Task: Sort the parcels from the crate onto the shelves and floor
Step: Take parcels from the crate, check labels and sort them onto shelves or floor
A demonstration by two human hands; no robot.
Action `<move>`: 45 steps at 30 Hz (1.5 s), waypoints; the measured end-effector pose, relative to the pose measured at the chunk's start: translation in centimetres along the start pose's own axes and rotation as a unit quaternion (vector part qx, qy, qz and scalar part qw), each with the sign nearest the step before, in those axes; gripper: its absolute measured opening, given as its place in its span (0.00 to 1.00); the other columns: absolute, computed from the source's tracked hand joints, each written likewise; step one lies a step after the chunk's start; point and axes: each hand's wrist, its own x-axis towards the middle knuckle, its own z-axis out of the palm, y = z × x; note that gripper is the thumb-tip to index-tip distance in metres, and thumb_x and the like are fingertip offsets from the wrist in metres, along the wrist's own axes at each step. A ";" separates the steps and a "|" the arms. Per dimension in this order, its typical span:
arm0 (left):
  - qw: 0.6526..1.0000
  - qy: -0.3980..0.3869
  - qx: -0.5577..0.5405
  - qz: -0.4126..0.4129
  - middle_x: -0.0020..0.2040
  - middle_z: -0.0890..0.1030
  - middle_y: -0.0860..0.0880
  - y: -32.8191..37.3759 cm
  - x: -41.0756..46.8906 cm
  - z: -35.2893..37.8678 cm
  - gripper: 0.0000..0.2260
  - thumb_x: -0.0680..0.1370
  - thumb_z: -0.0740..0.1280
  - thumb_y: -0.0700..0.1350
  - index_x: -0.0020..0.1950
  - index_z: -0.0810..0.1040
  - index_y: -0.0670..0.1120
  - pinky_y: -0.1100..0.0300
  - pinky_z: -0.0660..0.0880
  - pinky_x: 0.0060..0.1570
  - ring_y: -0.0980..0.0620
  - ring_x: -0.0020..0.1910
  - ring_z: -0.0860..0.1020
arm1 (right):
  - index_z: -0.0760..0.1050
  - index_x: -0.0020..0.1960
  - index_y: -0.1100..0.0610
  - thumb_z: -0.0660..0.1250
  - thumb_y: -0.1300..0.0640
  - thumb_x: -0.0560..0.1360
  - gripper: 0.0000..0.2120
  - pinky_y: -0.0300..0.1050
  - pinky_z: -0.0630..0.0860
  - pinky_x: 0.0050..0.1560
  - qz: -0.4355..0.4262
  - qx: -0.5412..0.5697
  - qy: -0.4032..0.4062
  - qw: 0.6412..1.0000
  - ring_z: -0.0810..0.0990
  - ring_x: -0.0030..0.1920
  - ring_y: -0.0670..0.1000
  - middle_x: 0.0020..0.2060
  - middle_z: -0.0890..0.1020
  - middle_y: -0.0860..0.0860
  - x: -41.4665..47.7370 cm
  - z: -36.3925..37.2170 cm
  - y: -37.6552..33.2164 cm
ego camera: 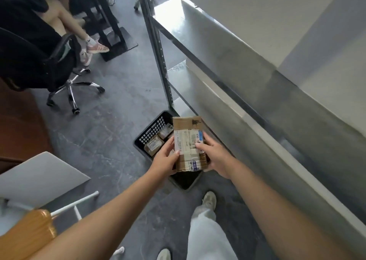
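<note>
Above the crate [150, 135], left hand [165, 160] and right hand [214, 156] clasp one parcel [188, 140], fingers curled round its edges. Loosened grip could drop it onto parcels below.

The crate [150, 133] stands on the floor [111, 131], at the foot of the shelving unit [217, 47], which runs along the right side. Loose parcels [153, 145] lie in the crate's far-left corner. The held parcel [187, 140] is above the crate, with the left hand [165, 160] on its left edge and the right hand [215, 156] on its right edge. An office chair [59, 71] stands on the floor at far left.
</note>
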 end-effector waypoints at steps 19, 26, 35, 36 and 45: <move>0.984 0.020 0.127 -0.121 0.64 0.79 0.55 -19.4 27.9 -1.7 0.25 0.82 0.58 0.36 0.70 0.72 0.63 0.72 0.75 0.36 0.66 0.48 0.78 | 0.46 0.78 0.40 0.61 0.63 0.81 0.36 0.49 0.82 0.47 0.169 0.085 0.117 0.975 0.76 0.62 0.55 0.71 0.70 0.52 28.7 0.0 18.8; 0.957 -0.027 0.260 -0.128 0.67 0.75 0.53 -28.3 37.6 -2.3 0.31 0.78 0.55 0.32 0.73 0.68 0.62 0.71 0.63 0.19 0.59 0.26 0.72 | 0.61 0.70 0.49 0.59 0.62 0.81 0.20 0.49 0.81 0.52 0.206 0.029 0.192 0.959 0.80 0.57 0.52 0.61 0.76 0.52 39.7 -0.7 27.5; 0.906 -0.100 0.394 -0.119 0.74 0.70 0.50 -37.9 44.0 -6.1 0.31 0.77 0.71 0.46 0.78 0.62 0.49 0.60 0.65 0.66 0.50 0.71 0.70 | 0.59 0.69 0.62 0.60 0.60 0.81 0.19 0.56 0.75 0.63 0.265 -0.094 0.181 0.942 0.75 0.64 0.58 0.66 0.73 0.58 49.6 2.7 36.1; 0.898 -0.088 0.411 -0.126 0.73 0.71 0.49 -38.7 44.4 -6.5 0.30 0.78 0.71 0.44 0.78 0.63 0.48 0.60 0.65 0.66 0.49 0.70 0.71 | 0.59 0.68 0.63 0.62 0.59 0.81 0.20 0.54 0.76 0.63 0.261 -0.110 0.169 0.944 0.76 0.64 0.58 0.66 0.73 0.59 50.2 3.5 36.5; 0.847 0.005 0.517 -0.121 0.63 0.66 0.43 -40.6 43.8 -6.4 0.20 0.76 0.67 0.42 0.66 0.67 0.41 0.46 0.75 0.56 0.41 0.61 0.71 | 0.64 0.65 0.63 0.67 0.57 0.78 0.21 0.43 0.72 0.55 0.268 -0.137 0.150 0.942 0.77 0.62 0.57 0.63 0.77 0.57 52.9 6.3 38.5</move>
